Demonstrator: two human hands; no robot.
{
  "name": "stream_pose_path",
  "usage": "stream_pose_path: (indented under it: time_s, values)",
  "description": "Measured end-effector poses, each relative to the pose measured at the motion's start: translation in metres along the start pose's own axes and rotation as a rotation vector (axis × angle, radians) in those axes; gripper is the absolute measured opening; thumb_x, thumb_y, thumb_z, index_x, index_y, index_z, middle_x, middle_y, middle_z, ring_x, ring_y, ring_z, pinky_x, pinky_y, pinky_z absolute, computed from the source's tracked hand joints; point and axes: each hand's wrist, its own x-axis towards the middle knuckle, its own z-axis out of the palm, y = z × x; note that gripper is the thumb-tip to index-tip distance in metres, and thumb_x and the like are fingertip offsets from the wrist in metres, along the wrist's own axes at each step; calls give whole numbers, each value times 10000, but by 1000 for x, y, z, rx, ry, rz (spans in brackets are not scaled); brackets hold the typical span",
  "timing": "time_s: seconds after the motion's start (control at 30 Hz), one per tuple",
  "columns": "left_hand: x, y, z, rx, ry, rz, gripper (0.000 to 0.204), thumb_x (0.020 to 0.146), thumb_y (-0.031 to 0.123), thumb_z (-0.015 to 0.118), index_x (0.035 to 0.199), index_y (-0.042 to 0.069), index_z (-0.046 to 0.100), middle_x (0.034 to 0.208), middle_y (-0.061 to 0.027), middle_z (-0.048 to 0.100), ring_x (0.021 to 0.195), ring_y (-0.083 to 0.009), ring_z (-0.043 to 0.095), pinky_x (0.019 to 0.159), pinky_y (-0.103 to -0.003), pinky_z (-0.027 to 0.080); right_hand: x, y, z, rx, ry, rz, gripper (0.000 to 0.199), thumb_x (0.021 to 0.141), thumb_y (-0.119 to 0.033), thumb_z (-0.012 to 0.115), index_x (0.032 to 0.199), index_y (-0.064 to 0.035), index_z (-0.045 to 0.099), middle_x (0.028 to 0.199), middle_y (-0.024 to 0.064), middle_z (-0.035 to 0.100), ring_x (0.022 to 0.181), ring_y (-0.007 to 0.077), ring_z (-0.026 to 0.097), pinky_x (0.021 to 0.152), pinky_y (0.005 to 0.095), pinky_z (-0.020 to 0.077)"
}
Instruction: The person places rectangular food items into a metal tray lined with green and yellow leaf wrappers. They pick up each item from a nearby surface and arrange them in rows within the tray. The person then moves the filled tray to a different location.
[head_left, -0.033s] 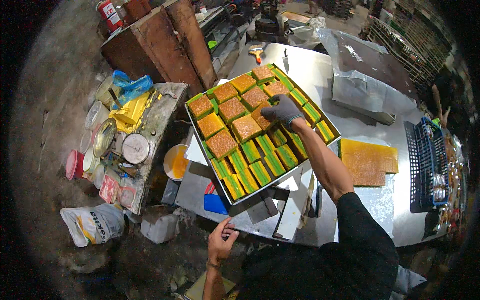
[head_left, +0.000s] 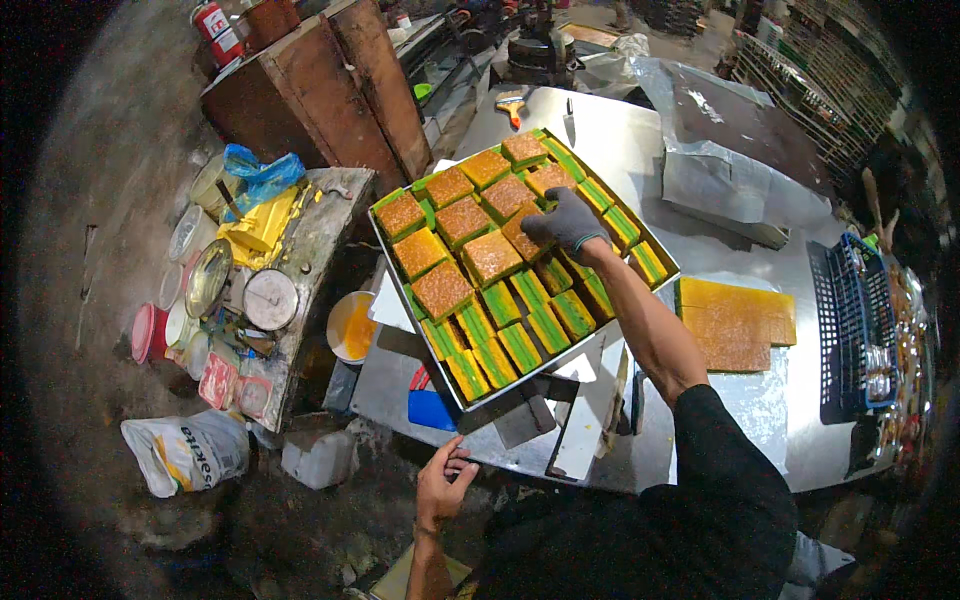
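In its dark grey glove, my right hand [head_left: 572, 221] grips a brown-topped square of layered cake [head_left: 522, 238], its fingers over the far side. That square is among others in a shallow rectangular metal tray [head_left: 533, 378]. Several squares lie brown side up on top, while green-and-yellow striped pieces [head_left: 549, 326] stand on edge along the near and right sides. My bare left hand [head_left: 445, 482] hangs by the table's near edge, below the tray, with fingers loosely bent and apart and nothing seen in them.
A slab of brown-topped cake [head_left: 738, 325] lies on the metal table [head_left: 625, 130], right of the tray. Beyond it stands a blue plastic basket [head_left: 868, 330]. A blue scraper [head_left: 432, 409] and a brush [head_left: 512, 105] lie near the tray. Left are a bucket [head_left: 352, 325] and a cluttered side table [head_left: 318, 235].
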Motion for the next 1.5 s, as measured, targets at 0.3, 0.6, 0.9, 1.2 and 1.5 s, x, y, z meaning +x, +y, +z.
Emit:
stream_pose_path:
  time_s: [0.3, 0.6, 0.9, 1.2, 1.5]
  values:
    - [25, 20, 43, 83, -214, 81, 555, 882, 75, 752, 1402, 11, 569, 1149, -123, 710, 917, -152, 688, 826, -301, 540, -118, 34, -123, 99, 316, -1, 667, 866, -321, 790, 1399, -4, 544, 1051, 155, 732, 956, 218, 700, 890, 350, 549]
    - [22, 59, 128, 256, -441, 71, 547, 898, 107, 748, 1406, 10, 569, 1153, -135, 717, 953, -172, 684, 831, -327, 547, -280, 326, -290, -311, 706, 870, 744, 1008, -553, 453, 1426, 60, 501, 1380, 308, 575, 1281, 442, 554, 1113, 484, 404]
    - [-12, 82, 190, 247, -523, 108, 527, 907, 95, 743, 1402, 18, 579, 1147, -121, 706, 982, -182, 672, 865, -343, 551, -299, 348, -289, -120, 633, 722, 807, 772, -436, 765, 1416, 0, 545, 1338, 270, 629, 1246, 378, 615, 1079, 387, 466]
    - [-20, 71, 171, 247, -491, 107, 570, 916, 163, 752, 1440, 69, 547, 1202, -123, 716, 1064, -213, 691, 927, -350, 546, -235, 216, -291, 297, 518, 243, 773, 821, -154, 819, 1467, 48, 445, 1123, 198, 663, 898, 219, 690, 759, 327, 594]
    - [-21, 38, 89, 243, -284, 97, 576, 908, 183, 764, 1422, 26, 554, 1156, -127, 709, 979, -213, 694, 874, -344, 547, -39, 63, -124, 607, 79, -14, 791, 800, -147, 837, 1446, 109, 460, 1051, 217, 713, 828, 197, 699, 701, 320, 586]
